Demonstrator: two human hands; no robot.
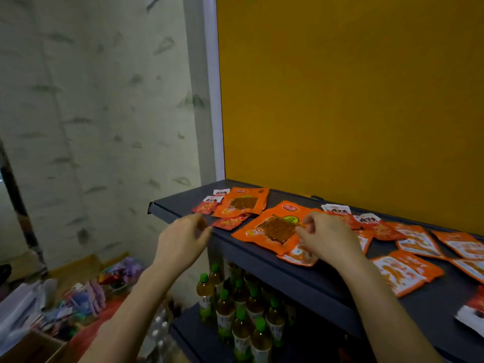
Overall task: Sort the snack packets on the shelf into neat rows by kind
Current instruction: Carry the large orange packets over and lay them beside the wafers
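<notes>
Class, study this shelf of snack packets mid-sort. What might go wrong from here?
1. The small packet under the large orange packet lies at the front edge of the shelf; moving the big one may knock it onto the bottles below.
2. The packets on the right overlap, so kinds may get mixed.

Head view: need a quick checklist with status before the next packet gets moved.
1. Left hand free: ok. It holds nothing and hovers beside the small red packet.
2. Right hand grip on the front big orange packet: cannot tell. Its fingers curl at the packet's right edge.
3. Front big packet free to lift: not ok. Its near corner overlaps a small orange-and-white packet.
4. Kinds separated: not ok. The back big orange packet lies across red-and-white packets.
5. Bare shelf for a new row: ok, some at the left end.
</notes>
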